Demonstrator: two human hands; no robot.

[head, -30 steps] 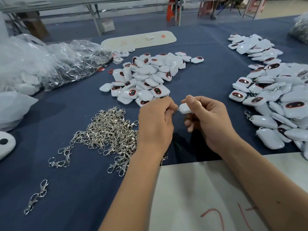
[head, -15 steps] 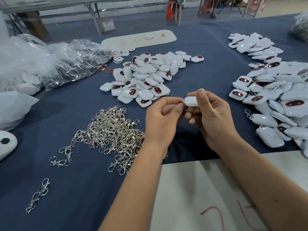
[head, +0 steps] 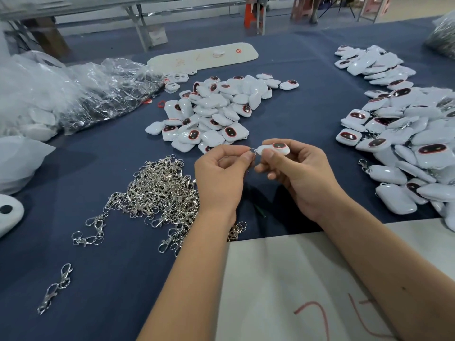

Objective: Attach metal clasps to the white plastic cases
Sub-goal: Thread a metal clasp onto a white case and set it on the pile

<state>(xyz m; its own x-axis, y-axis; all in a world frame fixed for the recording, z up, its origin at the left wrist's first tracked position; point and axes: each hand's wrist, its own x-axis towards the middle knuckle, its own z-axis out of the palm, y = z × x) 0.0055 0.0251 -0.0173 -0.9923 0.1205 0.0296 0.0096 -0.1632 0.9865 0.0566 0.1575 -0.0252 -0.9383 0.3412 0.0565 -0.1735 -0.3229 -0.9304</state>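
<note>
My right hand (head: 299, 173) grips a white plastic case (head: 277, 148) with a dark, red-rimmed oval on its face, held above the blue cloth. My left hand (head: 222, 174) pinches a small metal clasp ring (head: 253, 151) at the case's left end; most of the clasp is hidden by my fingers. A heap of loose silver clasps (head: 157, 193) lies to the left of my left wrist. A pile of white cases (head: 211, 112) sits beyond my hands.
A larger pile of white cases (head: 406, 143), some with clasps on them, fills the right side. Clear plastic bags (head: 73, 94) lie at the far left. A white sheet with red marks (head: 307, 291) covers the near edge. Two stray clasps (head: 55, 289) lie at the near left.
Both hands rose slightly and drew up away from the cloth. My right hand turned the case so its dark oval face now shows, with the clasp ring at its left end.
</note>
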